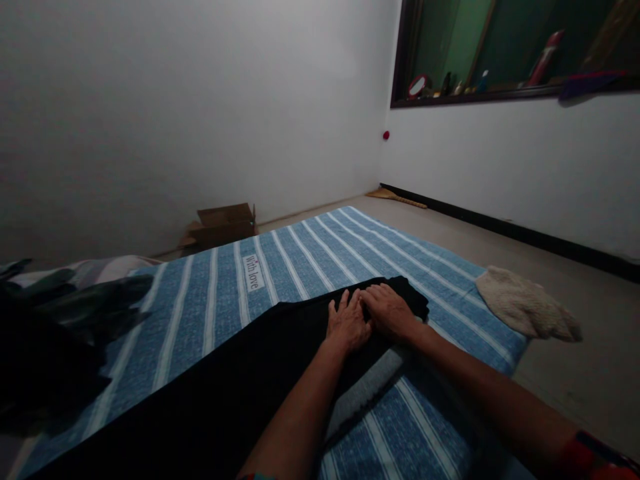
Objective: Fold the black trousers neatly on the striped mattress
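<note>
A long black garment, which looks like trousers, lies across a blue and white striped bed cover. A grey strip shows along its near side. My left hand rests palm down on the black cloth, its fingers spread. Right beside it, my right hand also lies on the cloth near the garment's far end, fingers slightly bent and pointing left. The two hands touch or nearly touch. No fold of cloth is visibly pinched, and both palms are hidden.
A dark heap of clothes lies on the left. Beige knitted cloth hangs over the bed's right corner. Behind the bed stands an open cardboard box. A brush-like wooden thing lies by the wall, below a window with small items on its sill.
</note>
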`<state>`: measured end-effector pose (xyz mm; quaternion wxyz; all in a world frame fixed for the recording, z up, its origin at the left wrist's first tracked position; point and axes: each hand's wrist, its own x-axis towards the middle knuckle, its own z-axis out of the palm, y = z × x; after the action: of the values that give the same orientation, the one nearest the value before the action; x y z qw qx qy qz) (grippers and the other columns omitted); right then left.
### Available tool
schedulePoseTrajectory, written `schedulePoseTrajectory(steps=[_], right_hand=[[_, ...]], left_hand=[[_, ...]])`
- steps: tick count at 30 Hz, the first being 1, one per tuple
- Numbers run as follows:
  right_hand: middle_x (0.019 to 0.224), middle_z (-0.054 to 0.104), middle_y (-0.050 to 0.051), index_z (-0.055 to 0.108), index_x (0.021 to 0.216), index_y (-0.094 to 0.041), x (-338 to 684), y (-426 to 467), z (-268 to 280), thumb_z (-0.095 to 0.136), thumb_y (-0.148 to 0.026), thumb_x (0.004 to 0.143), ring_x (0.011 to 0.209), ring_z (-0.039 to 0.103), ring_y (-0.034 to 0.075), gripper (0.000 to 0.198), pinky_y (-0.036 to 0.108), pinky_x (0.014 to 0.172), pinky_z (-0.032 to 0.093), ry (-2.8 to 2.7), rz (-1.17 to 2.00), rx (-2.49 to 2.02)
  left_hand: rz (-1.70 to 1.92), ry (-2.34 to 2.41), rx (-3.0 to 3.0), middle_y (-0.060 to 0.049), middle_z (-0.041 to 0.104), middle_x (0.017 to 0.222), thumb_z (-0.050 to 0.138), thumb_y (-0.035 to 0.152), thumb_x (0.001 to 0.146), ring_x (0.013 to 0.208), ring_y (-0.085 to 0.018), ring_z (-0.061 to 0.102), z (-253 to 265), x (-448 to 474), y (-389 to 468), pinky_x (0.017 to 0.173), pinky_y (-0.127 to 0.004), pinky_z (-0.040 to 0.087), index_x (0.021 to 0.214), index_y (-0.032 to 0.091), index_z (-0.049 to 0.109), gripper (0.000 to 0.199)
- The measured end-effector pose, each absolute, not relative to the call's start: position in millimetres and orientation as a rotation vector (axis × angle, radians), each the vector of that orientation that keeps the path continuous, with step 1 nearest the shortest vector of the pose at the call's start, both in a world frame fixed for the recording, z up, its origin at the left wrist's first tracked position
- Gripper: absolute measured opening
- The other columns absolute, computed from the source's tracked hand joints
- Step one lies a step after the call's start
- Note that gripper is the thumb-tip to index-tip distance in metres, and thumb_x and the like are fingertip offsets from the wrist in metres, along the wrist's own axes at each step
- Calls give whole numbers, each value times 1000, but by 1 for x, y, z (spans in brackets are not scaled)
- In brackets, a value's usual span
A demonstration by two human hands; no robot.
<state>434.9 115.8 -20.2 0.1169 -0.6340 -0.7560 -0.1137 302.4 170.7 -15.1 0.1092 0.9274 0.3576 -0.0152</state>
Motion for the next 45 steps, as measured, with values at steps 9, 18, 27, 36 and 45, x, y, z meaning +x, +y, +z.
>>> schedulePoseTrajectory(steps=[9, 18, 27, 36, 45], right_hand=[[131, 54, 17, 51, 128, -10, 449, 105, -30, 43, -27, 92, 126, 42, 31, 41, 49, 105, 28, -2071, -384, -2016], [133, 53, 16, 52, 127, -12, 456, 104, -37, 42, -26, 91, 129, 40, 30, 40, 49, 106, 29, -2027, -278, -1935], [113, 64, 10, 56, 121, -19, 473, 98, -35, 38, -19, 86, 105, 59, 20, 39, 36, 91, 47, -1586, -75, -1700], [99, 69, 7, 66, 97, -20, 492, 75, -17, 47, -29, 82, 94, 64, 21, 26, 37, 87, 49, -1208, -49, -1694], [109, 67, 11, 64, 107, -19, 489, 70, -29, 46, -27, 86, 105, 60, 24, 29, 42, 94, 45, -1513, -237, -1733]], left_hand=[[-47, 1098, 2736, -3, 20, 155, 27, 57, 88, 142, -28, 10, -17, 304, 170, 111, -57, 15, 145, 21, 28, 68], [-70, 1124, 2696, -9, 21, 154, 32, 37, 91, 142, -23, 13, -6, 317, 166, 113, -52, 15, 145, 15, 26, 58], [68, 1115, 2655, -7, 24, 153, 22, 49, 94, 142, -24, 14, -13, 336, 161, 113, -52, 16, 144, 18, 28, 59], [-22, 1111, 2638, -9, 13, 156, 21, 76, 80, 141, -40, 7, -11, 351, 156, 104, -69, 12, 149, 23, 16, 87], [-55, 1128, 2635, -12, 12, 156, 25, 75, 79, 141, -39, 5, -15, 353, 155, 104, -69, 10, 149, 22, 14, 89]])
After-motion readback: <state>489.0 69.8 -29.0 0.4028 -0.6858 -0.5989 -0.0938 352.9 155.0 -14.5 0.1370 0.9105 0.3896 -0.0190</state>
